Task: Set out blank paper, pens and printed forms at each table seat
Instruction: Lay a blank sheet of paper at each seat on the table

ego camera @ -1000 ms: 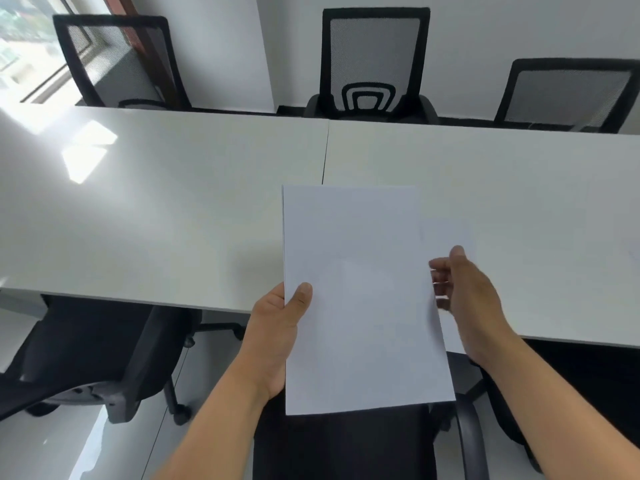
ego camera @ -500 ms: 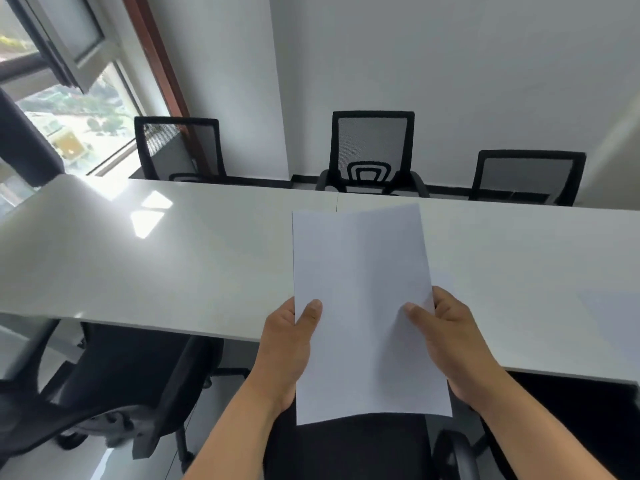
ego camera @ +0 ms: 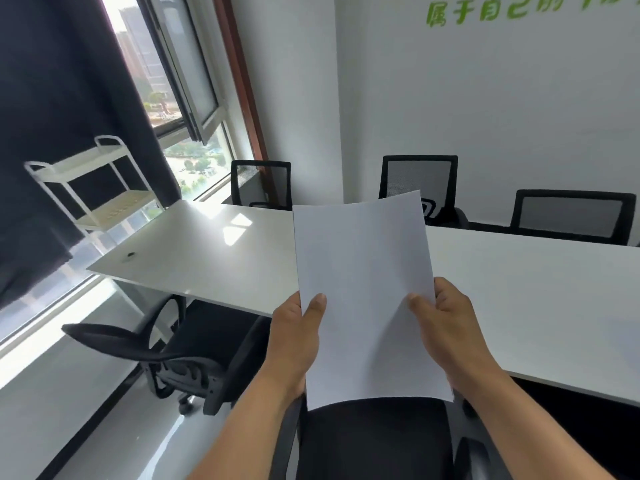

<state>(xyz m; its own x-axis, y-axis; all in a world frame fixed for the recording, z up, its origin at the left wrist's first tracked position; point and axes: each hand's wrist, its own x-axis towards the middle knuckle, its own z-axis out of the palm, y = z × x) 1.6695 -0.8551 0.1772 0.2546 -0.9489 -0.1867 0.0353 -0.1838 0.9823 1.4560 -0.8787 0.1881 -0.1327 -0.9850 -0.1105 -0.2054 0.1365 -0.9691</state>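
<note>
Both hands gripped the blank paper (ego camera: 363,289): left hand (ego camera: 294,344) at its left edge, right hand (ego camera: 446,334) at its right. The sheet was lifted over the near edge of the white worktop (ego camera: 207,258).

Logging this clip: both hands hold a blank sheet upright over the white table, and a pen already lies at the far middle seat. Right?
Not quite. The head view shows no pen anywhere on the white table. Both the left hand and right hand do hold the blank sheet.

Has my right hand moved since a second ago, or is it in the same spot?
Yes. The right hand came in from beside the paper and now pinches its right edge, thumb on top, above the table.
</note>
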